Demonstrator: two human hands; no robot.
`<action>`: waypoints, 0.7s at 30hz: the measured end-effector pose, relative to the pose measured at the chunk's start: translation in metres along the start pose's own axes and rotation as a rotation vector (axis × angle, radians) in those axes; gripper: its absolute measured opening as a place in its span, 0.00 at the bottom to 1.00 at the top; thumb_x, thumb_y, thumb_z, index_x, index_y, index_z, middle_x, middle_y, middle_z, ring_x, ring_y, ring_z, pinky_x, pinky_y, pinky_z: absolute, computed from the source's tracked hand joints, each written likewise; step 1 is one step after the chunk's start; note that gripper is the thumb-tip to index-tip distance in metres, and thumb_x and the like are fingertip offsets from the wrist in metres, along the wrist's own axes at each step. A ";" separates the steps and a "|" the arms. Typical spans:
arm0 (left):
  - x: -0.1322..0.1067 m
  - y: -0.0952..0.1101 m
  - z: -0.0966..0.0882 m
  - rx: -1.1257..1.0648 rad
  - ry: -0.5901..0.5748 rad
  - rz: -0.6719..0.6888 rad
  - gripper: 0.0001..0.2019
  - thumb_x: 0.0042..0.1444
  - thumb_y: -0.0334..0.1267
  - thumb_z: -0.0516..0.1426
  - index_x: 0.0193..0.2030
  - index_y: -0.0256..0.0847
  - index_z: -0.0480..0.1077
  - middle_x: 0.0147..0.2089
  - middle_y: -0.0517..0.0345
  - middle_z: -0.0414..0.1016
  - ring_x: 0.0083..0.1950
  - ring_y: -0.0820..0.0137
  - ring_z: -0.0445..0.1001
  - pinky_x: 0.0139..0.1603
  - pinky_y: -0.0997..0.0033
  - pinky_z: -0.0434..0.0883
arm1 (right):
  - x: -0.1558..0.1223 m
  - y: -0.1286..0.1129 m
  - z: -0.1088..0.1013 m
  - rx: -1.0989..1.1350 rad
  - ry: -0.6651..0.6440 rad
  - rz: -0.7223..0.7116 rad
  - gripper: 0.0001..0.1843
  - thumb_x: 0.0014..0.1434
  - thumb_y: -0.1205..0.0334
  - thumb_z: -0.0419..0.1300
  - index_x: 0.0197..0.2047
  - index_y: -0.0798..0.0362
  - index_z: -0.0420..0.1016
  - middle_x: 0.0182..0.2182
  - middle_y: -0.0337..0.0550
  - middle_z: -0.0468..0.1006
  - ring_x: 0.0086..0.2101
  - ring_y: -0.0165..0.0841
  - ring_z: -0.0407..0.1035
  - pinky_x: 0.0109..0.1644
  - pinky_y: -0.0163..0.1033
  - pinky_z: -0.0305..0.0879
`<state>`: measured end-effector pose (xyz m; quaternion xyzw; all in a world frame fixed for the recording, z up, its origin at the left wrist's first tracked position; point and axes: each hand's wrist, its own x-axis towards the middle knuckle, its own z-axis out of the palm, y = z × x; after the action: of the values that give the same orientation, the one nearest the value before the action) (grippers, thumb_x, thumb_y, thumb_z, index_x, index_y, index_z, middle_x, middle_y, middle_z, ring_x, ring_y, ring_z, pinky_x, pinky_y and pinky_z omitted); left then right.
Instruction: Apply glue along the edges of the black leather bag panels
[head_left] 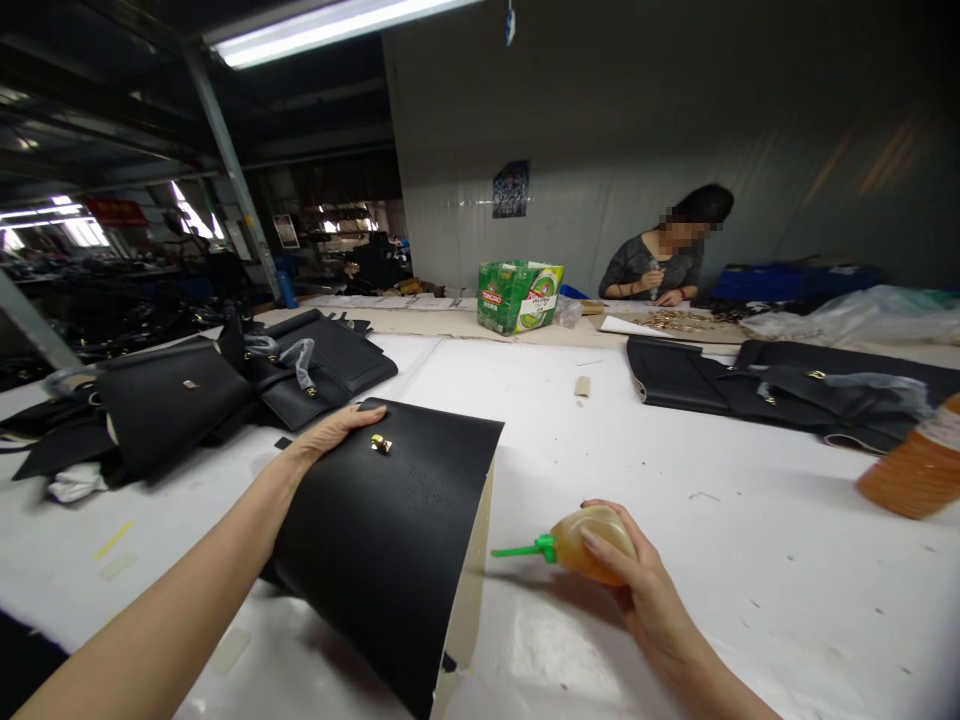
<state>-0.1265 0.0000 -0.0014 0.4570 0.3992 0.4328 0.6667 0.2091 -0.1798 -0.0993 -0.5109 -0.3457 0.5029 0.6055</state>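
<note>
A black leather panel (390,540) with a small gold clasp (381,444) arches up off the white table (675,470) in front of me. My left hand (337,430) lies on its far edge, fingers stretched along the leather and gripping that edge. My right hand (637,580) is wrapped round a small amber glue bottle (589,540). Its green nozzle (517,550) points left at the panel's pale inner edge, a short gap away.
Stacks of black leather pieces lie at the left (172,400) and the right (787,390). A green carton (519,293) stands at the back. A person (664,255) sits across the table over small metal parts. An orange bottle (919,465) is at the right edge.
</note>
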 end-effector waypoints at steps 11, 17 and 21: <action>-0.031 0.054 0.011 -0.135 0.052 0.367 0.16 0.37 0.24 0.61 0.37 0.35 0.77 0.28 0.59 0.82 0.38 0.56 0.80 0.43 0.62 0.77 | -0.002 -0.028 -0.006 0.074 0.079 -0.117 0.25 0.51 0.50 0.68 0.48 0.47 0.66 0.39 0.43 0.74 0.42 0.47 0.68 0.40 0.44 0.67; -0.075 0.031 -0.004 -0.076 0.195 0.304 0.21 0.24 0.23 0.58 0.29 0.42 0.79 0.26 0.60 0.82 0.35 0.48 0.80 0.34 0.53 0.79 | -0.007 -0.032 -0.010 0.034 0.087 -0.131 0.26 0.51 0.49 0.67 0.49 0.48 0.64 0.38 0.45 0.73 0.42 0.48 0.68 0.39 0.45 0.67; -0.093 0.010 -0.008 -0.106 0.240 0.175 0.20 0.19 0.23 0.55 0.23 0.43 0.78 0.25 0.59 0.82 0.33 0.47 0.80 0.29 0.54 0.79 | -0.010 -0.022 -0.009 -0.073 0.040 -0.155 0.25 0.53 0.48 0.65 0.49 0.47 0.63 0.36 0.43 0.72 0.38 0.44 0.68 0.37 0.42 0.65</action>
<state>-0.1642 -0.0839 0.0185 0.3991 0.4111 0.5611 0.5973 0.2203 -0.1914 -0.0788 -0.5143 -0.3899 0.4314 0.6303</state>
